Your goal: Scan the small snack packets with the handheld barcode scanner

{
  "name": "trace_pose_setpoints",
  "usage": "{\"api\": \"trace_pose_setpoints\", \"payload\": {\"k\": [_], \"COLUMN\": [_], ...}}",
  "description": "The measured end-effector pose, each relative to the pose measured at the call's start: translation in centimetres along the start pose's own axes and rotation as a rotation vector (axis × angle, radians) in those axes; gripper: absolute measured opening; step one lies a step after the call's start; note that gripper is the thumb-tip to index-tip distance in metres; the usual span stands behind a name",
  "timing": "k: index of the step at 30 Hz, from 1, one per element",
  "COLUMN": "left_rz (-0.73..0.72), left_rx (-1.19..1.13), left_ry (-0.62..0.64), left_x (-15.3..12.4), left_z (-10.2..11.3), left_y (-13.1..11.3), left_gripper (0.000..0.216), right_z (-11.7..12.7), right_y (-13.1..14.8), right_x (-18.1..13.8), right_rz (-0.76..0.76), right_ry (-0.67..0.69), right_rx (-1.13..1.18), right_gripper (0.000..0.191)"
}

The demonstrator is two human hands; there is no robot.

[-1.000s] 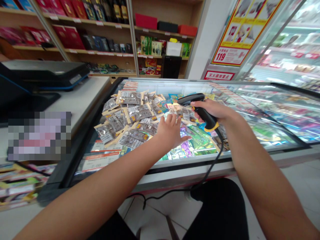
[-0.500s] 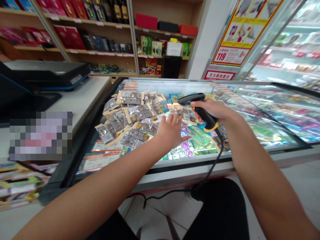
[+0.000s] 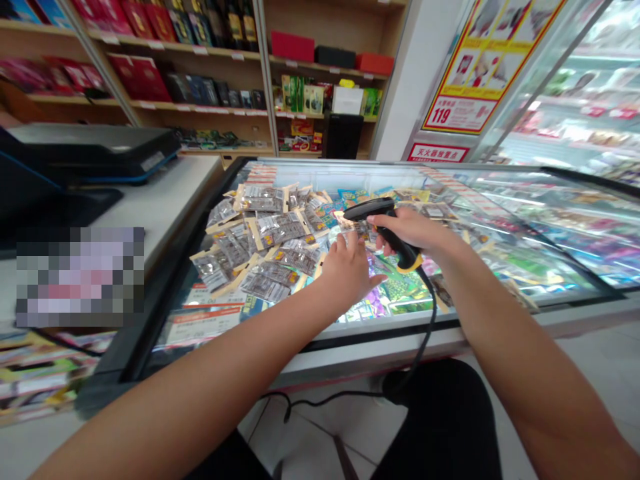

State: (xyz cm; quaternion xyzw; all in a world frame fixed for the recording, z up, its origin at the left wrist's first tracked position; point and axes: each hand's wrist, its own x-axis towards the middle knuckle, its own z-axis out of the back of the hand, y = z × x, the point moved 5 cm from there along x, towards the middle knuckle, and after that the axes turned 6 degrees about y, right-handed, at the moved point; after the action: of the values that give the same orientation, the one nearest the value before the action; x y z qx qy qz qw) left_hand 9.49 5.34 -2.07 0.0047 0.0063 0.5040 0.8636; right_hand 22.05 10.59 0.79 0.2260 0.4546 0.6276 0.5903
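Observation:
My right hand [image 3: 407,230] is wrapped round the grip of a black and yellow barcode scanner [image 3: 369,209], whose head points left over the freezer's glass top. A dark cable hangs from the grip's lower end. Just left of the scanner, my left hand [image 3: 350,270] lies palm down with its fingers apart, thumb stretched to the right. A heap of clear snack packets [image 3: 280,227] with dark contents and tan edges covers the left part of the glass. The left fingertips are close to this heap; whether they touch a packet I cannot tell.
The chest freezer [image 3: 500,220] shows coloured packs under its glass, with price labels [image 3: 205,321] at its left. More packets lie right of the scanner. A counter [image 3: 193,187] bearing a dark machine [image 3: 110,150] stands left. Stocked shelves [image 3: 210,47] line the back. The cable [image 3: 427,327] hangs over the front edge.
My right hand has moved the scanner left and slightly down, nearer to my left hand. My left hand has shifted slightly and stays spread. More packets show right of the scanner.

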Motion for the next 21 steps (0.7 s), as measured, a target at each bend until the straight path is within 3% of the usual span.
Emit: {"api": "trace_pose_setpoints", "payload": {"k": [21], "left_rz": [0.059], "left_rx": [0.023], "left_ry": [0.009], "left_x": [0.19], "left_z": [-0.86], "left_y": [-0.1], "left_gripper": [0.093], "right_z": [-0.2], "right_y": [0.41], "right_x": [0.01], "right_rz": [-0.019], "right_ry": [-0.074], "right_rx": [0.07], "right_gripper": [0.03]}}
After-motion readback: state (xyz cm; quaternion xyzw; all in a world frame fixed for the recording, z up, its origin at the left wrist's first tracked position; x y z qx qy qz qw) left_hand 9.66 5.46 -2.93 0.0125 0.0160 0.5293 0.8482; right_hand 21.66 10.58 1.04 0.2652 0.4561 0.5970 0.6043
